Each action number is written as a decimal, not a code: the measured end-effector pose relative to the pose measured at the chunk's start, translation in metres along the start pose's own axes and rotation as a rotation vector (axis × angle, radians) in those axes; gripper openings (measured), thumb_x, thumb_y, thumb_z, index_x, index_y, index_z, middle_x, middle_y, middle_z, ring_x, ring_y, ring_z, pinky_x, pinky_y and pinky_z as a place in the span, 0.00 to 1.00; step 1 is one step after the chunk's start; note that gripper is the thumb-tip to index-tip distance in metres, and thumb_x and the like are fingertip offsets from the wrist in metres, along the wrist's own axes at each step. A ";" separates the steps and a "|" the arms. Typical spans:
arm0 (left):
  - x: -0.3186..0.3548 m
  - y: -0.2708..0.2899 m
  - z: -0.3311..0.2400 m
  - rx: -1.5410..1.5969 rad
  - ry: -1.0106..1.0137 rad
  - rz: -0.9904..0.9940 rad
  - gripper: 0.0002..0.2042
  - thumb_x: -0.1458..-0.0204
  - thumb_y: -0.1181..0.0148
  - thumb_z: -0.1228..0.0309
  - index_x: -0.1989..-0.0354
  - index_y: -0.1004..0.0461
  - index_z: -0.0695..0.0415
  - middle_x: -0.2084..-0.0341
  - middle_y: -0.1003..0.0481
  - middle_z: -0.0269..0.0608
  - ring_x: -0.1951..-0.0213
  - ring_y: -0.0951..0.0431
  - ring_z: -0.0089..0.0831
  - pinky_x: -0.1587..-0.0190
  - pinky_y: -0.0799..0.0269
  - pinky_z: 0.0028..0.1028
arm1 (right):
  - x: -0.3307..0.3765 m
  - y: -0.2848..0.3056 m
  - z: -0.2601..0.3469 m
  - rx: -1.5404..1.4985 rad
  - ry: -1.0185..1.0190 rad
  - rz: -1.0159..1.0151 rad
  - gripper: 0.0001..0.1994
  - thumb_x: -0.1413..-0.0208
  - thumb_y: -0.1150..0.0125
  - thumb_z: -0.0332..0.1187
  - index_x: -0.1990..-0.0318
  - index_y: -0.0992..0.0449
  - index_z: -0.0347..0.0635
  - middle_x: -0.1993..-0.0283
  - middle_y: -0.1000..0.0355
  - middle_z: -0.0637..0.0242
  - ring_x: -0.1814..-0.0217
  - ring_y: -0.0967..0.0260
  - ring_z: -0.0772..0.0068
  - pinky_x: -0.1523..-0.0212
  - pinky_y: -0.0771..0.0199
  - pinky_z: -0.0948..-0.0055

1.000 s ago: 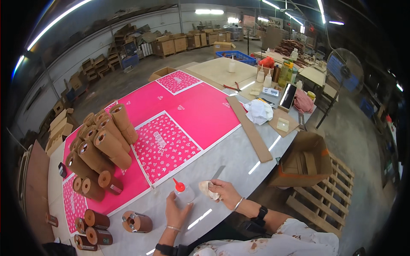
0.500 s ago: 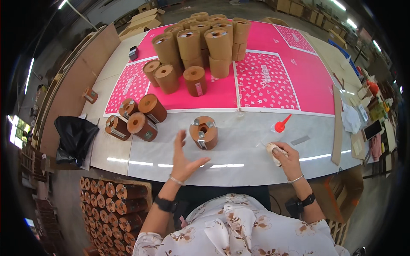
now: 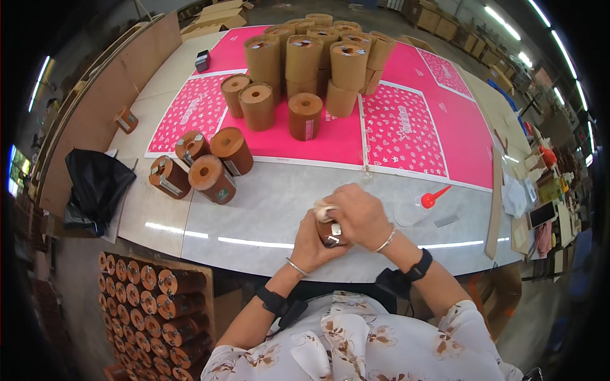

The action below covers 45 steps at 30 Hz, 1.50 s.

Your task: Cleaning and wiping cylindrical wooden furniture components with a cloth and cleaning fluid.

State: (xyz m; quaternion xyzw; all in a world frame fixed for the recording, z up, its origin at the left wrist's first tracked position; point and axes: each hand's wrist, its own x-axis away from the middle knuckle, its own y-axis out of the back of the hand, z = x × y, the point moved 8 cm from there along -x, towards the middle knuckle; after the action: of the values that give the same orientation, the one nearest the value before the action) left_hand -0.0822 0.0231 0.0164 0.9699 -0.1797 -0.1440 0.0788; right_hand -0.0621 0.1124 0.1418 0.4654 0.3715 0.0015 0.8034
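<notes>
My left hand (image 3: 311, 246) is wrapped round the side of a brown cylinder (image 3: 333, 240) with metal clips on it, near the table's front edge. Much of this cylinder is hidden by my hands. In my right hand (image 3: 363, 217) is a wadded whitish cloth (image 3: 324, 211), pressed against the cylinder's top. Right of my hands, a clear squeeze bottle (image 3: 410, 213) with a red nozzle (image 3: 429, 200) lies on the grey table. Beside it is a small flat grey strip (image 3: 447, 220).
Several brown cylinders (image 3: 212, 180) stand left of my hands. Paper-wrapped cylinders (image 3: 304, 58) are stacked on a pink printed sheet (image 3: 298, 147) at the back. A black bag (image 3: 98, 189) lies far left. Rows of cylinders (image 3: 135, 298) fill a stack below the table's left front.
My left hand has closed round the cylinder, which is now nearer the front edge and further right. My right hand has brought the cloth leftward onto it. The view has shifted slightly.
</notes>
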 end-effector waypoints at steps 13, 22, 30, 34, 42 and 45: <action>-0.004 0.001 -0.008 0.047 -0.046 -0.011 0.37 0.70 0.24 0.60 0.48 0.35 0.59 0.58 0.28 0.49 0.57 0.27 0.48 0.54 0.32 0.40 | 0.014 -0.006 -0.017 0.002 -0.052 0.111 0.15 0.61 0.40 0.27 0.61 0.28 0.40 0.67 0.33 0.60 0.64 0.33 0.56 0.67 0.30 0.62; -0.004 0.002 -0.008 -0.029 -0.042 0.003 0.38 0.71 0.24 0.61 0.48 0.34 0.58 0.58 0.28 0.49 0.57 0.26 0.47 0.53 0.32 0.39 | 0.004 -0.004 -0.031 0.023 -0.102 0.042 0.11 0.61 0.38 0.28 0.66 0.27 0.44 0.69 0.34 0.63 0.66 0.33 0.57 0.67 0.29 0.61; -0.002 0.004 -0.010 -0.058 0.014 -0.025 0.39 0.72 0.24 0.63 0.46 0.35 0.59 0.54 0.29 0.48 0.52 0.28 0.45 0.49 0.34 0.40 | -0.003 -0.011 -0.015 -0.016 -0.032 0.075 0.10 0.61 0.38 0.28 0.68 0.29 0.43 0.70 0.36 0.61 0.68 0.34 0.57 0.70 0.31 0.62; -0.003 0.004 -0.008 -0.154 -0.075 -0.025 0.39 0.72 0.24 0.63 0.47 0.35 0.59 0.56 0.29 0.47 0.54 0.27 0.45 0.51 0.33 0.39 | 0.025 0.005 -0.024 -0.008 -0.117 0.059 0.10 0.60 0.37 0.27 0.67 0.28 0.42 0.70 0.36 0.61 0.67 0.34 0.57 0.70 0.31 0.63; -0.004 0.004 -0.013 -0.001 -0.052 -0.047 0.37 0.72 0.23 0.65 0.50 0.33 0.62 0.58 0.27 0.48 0.56 0.25 0.44 0.53 0.30 0.38 | 0.007 -0.001 -0.017 0.011 -0.080 0.019 0.10 0.57 0.37 0.27 0.65 0.28 0.43 0.68 0.34 0.63 0.66 0.33 0.59 0.69 0.30 0.64; -0.005 0.005 -0.017 -0.096 -0.104 -0.003 0.37 0.71 0.23 0.65 0.49 0.34 0.63 0.58 0.27 0.48 0.57 0.24 0.43 0.54 0.30 0.37 | 0.021 0.004 -0.033 0.021 -0.073 0.080 0.07 0.55 0.39 0.27 0.67 0.28 0.41 0.66 0.31 0.63 0.66 0.33 0.59 0.69 0.30 0.64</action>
State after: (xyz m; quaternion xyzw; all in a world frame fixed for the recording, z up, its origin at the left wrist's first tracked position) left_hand -0.0826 0.0223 0.0349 0.9564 -0.1752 -0.2030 0.1155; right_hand -0.0648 0.1470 0.1228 0.4882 0.3228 0.0128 0.8107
